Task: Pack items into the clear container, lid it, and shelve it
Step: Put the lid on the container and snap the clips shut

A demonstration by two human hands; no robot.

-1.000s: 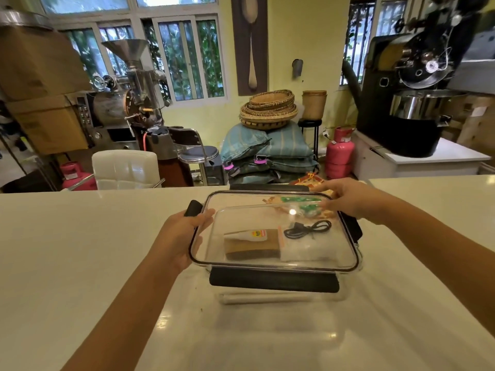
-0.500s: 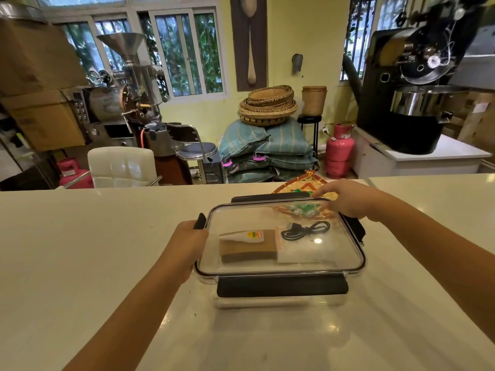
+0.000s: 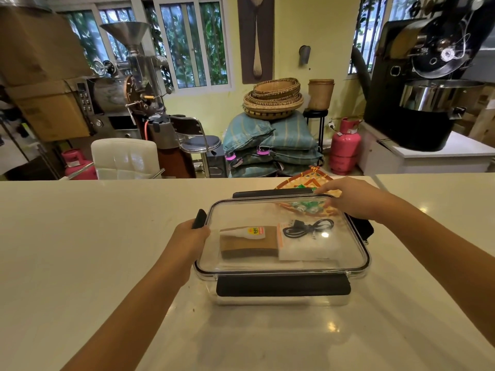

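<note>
The clear container stands on the white counter, and its clear lid with black latches lies flat on top. Through the lid I see a brown cardboard sleeve, a small white glue bottle, a coiled black cable and a white packet. My left hand grips the lid's left edge at the left latch. My right hand rests on the lid's far right corner. The front latch hangs down over the container's front wall.
A woven orange tray with green bits lies just behind the container. The counter's far edge runs across the view. Beyond it stand a white chair, stacked sacks, baskets, pink gas cylinders and roasting machines.
The lid came down from a tilted, raised position and now sits level on the container. Both hands stayed on its edges.
</note>
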